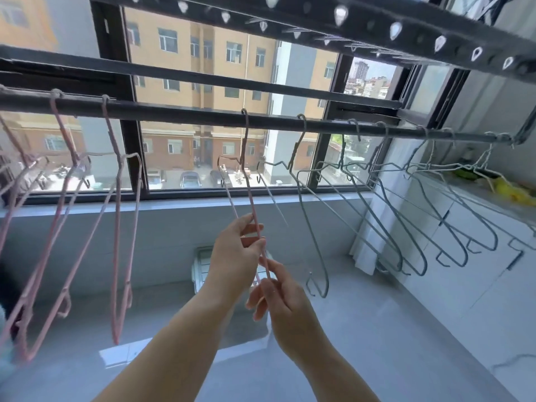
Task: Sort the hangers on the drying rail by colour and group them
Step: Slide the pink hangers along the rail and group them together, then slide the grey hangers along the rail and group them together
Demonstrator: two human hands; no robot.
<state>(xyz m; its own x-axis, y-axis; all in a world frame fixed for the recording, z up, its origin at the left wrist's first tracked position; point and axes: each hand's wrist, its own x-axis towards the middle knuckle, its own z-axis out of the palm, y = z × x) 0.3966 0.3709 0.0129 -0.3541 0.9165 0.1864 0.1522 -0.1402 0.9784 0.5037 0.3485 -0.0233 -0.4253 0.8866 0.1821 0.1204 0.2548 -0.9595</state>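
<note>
Drying rail runs from 9 to 3 o'clock across the window; one pink hanger hooked on it near the middle, hanging alone in the gap between the two colour groups, tilted with its lower end toward the camera. Left hand at 6 o'clock of that hook, thumb and fingers pinching the hanger's wire; right hand just below at 5 o'clock, fingers curled round the lower end, probably a pinch too, but the contact is hidden behind the knuckles; the hands sit almost touching. Other pink hangers bunched at 9 o'clock on the rail, well apart from the held one; grey hangers lined up from 1 to 3 o'clock, nearest one just beside the held hanger. Perforated rack bar overhead at 12 to 2 o'clock; counter at 3 o'clock with something yellow on it.
</note>
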